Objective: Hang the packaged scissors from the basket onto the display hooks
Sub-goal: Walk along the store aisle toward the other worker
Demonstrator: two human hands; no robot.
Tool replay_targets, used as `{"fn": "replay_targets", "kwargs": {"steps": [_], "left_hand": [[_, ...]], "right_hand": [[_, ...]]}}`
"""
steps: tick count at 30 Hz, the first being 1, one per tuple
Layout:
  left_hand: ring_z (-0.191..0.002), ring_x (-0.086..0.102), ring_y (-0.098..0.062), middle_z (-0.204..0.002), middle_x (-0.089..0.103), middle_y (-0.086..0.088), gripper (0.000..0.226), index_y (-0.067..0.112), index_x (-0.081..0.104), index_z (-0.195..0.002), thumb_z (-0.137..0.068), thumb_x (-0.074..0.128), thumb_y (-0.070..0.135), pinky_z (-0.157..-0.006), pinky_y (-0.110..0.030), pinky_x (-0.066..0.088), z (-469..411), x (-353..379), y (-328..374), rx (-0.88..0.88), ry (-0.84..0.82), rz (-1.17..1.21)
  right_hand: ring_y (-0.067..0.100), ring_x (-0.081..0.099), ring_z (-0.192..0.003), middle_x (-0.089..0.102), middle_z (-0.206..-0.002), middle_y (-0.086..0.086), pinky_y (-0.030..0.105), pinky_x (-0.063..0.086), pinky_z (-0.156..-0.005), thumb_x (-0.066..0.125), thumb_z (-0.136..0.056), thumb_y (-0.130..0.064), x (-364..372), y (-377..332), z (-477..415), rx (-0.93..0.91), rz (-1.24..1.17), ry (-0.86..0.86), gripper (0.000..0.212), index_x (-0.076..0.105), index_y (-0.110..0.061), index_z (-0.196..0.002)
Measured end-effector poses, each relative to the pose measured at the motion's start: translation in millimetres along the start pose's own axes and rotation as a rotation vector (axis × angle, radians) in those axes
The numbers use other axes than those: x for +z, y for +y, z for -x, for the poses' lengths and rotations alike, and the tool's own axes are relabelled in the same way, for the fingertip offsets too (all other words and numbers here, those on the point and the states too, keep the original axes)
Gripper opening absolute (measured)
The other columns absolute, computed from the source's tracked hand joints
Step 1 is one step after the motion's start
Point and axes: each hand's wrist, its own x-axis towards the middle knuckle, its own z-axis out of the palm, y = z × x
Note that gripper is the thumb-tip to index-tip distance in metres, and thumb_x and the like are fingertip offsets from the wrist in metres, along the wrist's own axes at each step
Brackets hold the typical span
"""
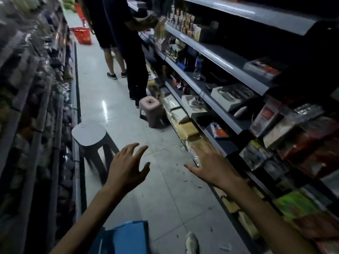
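Observation:
Both my hands are stretched out over the aisle floor and hold nothing. My left hand [128, 165] has its fingers spread and loosely bent. My right hand [209, 162] is flat with straight fingers, close to the bottom edge of the right-hand shelving [216, 109]. A blue container [126, 237] shows at the bottom edge, below my left forearm; its contents are hidden. A red basket [82, 34] stands on the floor far down the aisle. No packaged scissors or display hooks can be made out in this blurred view.
A grey stool [89, 134] stands at the left, a pink stool [150, 107] by the right shelves. Two people [126, 44] stand further down the aisle, one reaching into the shelves. Packed racks [33, 99] line the left side.

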Motion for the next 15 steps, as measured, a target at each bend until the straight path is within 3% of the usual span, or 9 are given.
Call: {"fn": "replay_targets", "kwargs": {"steps": [3, 6, 12, 15], "left_hand": [[-0.133, 0.059, -0.034, -0.144, 0.062, -0.010, 0.063, 0.027, 0.059, -0.144, -0.089, 0.058, 0.059, -0.095, -0.051, 0.055, -47.3, 14.0, 1.5, -0.086, -0.026, 0.022], [-0.131, 0.060, -0.033, -0.141, 0.064, -0.009, 0.070, 0.027, 0.060, -0.142, -0.085, 0.045, 0.066, -0.096, -0.050, 0.056, -86.6, 31.6, -3.8, -0.147, -0.038, 0.022], [-0.133, 0.058, -0.031, -0.142, 0.064, -0.008, 0.071, 0.026, 0.061, -0.142, -0.083, 0.046, 0.061, -0.097, -0.049, 0.055, -146.7, 33.3, -16.1, -0.313, -0.021, 0.009], [-0.121, 0.065, -0.034, -0.132, 0.068, -0.009, 0.068, 0.021, 0.067, -0.136, -0.081, 0.049, 0.057, -0.091, -0.046, 0.057, -178.6, 36.1, -37.4, -0.370, -0.007, -0.015]], "right_hand": [[0.027, 0.026, -0.151, 0.030, -0.163, 0.007, 0.044, 0.025, -0.122, 0.055, -0.091, -0.067, -7.5, 29.1, -55.4, -0.045, 0.040, -0.059, 0.080, 0.030, -0.029, -0.157], [0.027, 0.032, -0.146, 0.035, -0.158, 0.007, 0.045, 0.030, -0.120, 0.045, -0.085, -0.075, -11.9, 54.8, -113.6, -0.098, 0.058, -0.077, 0.084, 0.033, -0.031, -0.155], [0.029, 0.029, -0.149, 0.035, -0.161, 0.011, 0.041, 0.024, -0.122, 0.055, -0.092, -0.065, -19.2, 64.2, -231.8, -0.215, 0.085, -0.095, 0.077, 0.035, -0.025, -0.155], [0.028, 0.027, -0.151, 0.032, -0.163, 0.009, 0.042, 0.023, -0.123, 0.055, -0.094, -0.063, -15.4, 47.2, -287.8, -0.286, 0.054, -0.131, 0.075, 0.033, -0.026, -0.156]]}}
